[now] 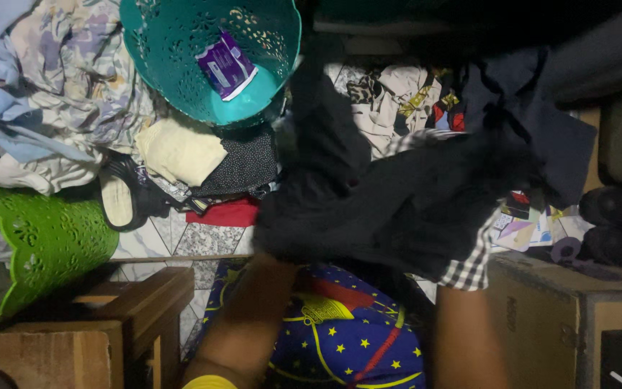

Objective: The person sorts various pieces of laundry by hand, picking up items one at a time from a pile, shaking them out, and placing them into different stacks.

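Hands [368,238] hidden under dark garment [390,209].

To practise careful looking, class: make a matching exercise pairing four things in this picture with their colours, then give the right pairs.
Things:
1. Basket holding a purple packet
2. Basket lying at the left edge
3. Garment held up in both hands
4. Cloth with yellow stars

Colours:
A. Black
B. Blue
C. Teal
D. Light green

Pairs: 1-C, 2-D, 3-A, 4-B

Patterned tile floor [181,241] bears clothes [210,162], sandal [118,196], teal basket [174,57].
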